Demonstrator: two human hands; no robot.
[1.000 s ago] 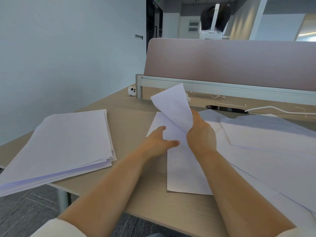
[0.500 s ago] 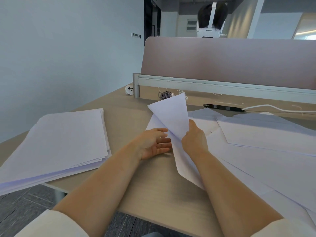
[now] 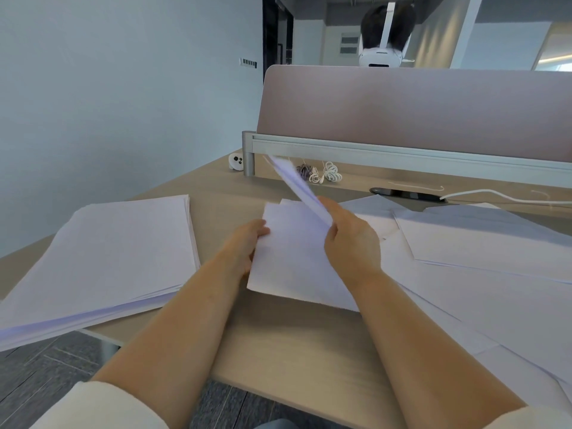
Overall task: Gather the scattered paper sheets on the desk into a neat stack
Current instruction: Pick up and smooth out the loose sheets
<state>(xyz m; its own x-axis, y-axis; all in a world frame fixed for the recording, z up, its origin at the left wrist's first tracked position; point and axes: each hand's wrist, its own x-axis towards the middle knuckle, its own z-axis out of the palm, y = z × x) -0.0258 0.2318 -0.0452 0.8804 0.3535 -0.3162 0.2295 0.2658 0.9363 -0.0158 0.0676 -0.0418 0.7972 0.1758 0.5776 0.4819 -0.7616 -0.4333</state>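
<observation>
A pale wooden desk (image 3: 294,345) runs up to a mauve partition (image 3: 402,109), with a bare grey wall on my left. My right hand (image 3: 349,239) has its fingers clamped on a raised sheet (image 3: 294,181), which tilts up and away towards the partition and shows blurred. My left hand (image 3: 247,243) takes the left edge of a flat sheet (image 3: 294,261) just in front of me, thumb on top and fingers slipped beneath it, so I cannot see how tightly they curl. The gathered stack (image 3: 108,252) lies well to my left, its near end overhanging the desk edge, its sheets slightly fanned. The loose sheets (image 3: 483,243) overlap in a spread on my right. I judge I am mid-collection, pairing these two sheets. Next I should lay one on the other, square their edges, and carry them across to the stack, landing them flush without fanning it further.
</observation>
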